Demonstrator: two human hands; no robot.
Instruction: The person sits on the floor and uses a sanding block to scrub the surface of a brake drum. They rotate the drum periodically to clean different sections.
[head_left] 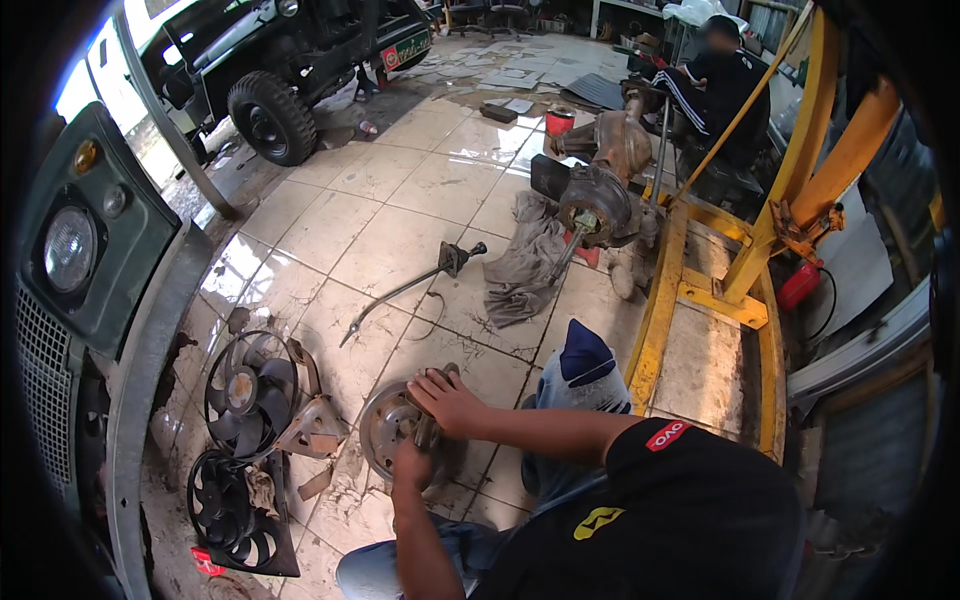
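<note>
On the tiled floor before me lies a round, dull metal drum-like part (380, 428) with holes in its face. My left hand (411, 466) is closed on a curved, dark metal piece (427, 432) that rests against this round part. From the right, my right hand (446, 402) lies over the upper edge of the same parts, fingers stretched out and pressing down. My palms hide much of the curved piece, so its kind is not clear. Past my hands, a long metal lever with a dark base (454, 260) lies on the tiles.
Two black cooling fans (250, 395) and a metal bracket (312, 428) sit at left. A vehicle axle (600, 200) beside a grey rag (525, 262) stands near a yellow steel frame (662, 340). A co-worker (722, 85) sits far right; a green vehicle (270, 60) stands far left.
</note>
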